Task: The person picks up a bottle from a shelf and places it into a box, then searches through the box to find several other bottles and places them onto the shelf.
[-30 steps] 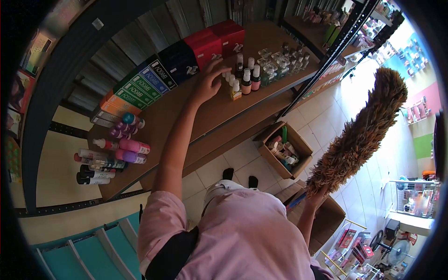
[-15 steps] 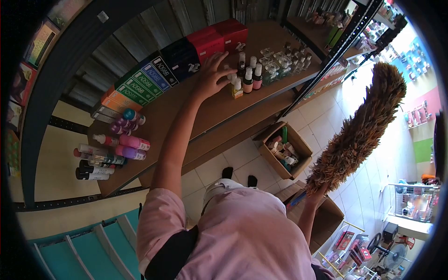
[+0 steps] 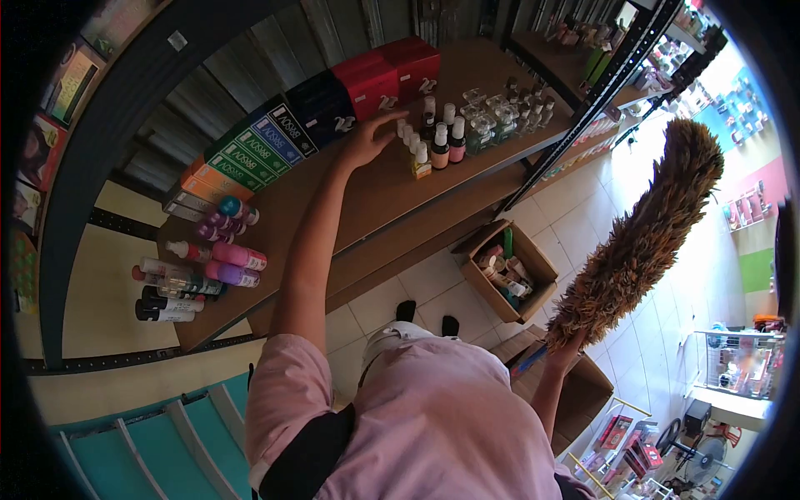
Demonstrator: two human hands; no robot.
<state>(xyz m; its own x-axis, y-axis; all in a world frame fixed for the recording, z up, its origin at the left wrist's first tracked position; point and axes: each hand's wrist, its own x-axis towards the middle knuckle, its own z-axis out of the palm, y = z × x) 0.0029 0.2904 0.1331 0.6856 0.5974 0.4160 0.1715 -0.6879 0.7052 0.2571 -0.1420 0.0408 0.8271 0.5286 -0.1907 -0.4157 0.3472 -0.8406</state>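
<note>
My left hand (image 3: 369,143) reaches over the brown shelf, fingers stretched out and apart, holding nothing. Just right of its fingertips stands a row of small white-capped bottles, with a yellow one (image 3: 420,163) at the front. Beside these are a peach pump bottle (image 3: 441,148) and a pink one (image 3: 457,142). Behind the hand a dark blue box (image 3: 323,110) and a red box (image 3: 367,86) line the back. Low on the right, my right hand (image 3: 567,352) is wrapped round the lower end of a brown feather duster (image 3: 637,237), which points up and away.
Clear glass bottles (image 3: 492,119) stand farther right on the shelf (image 3: 358,212). Pink and purple bottles (image 3: 237,257) lie at its left end. An open carton (image 3: 533,246) of mixed goods and another cardboard box (image 3: 583,392) sit on the tiled floor. A black metal post (image 3: 575,129) supports the shelving.
My left hand has drawn back slightly to the left, away from the small bottles, uncovering more of their white caps. My right hand and the duster stay almost in place.
</note>
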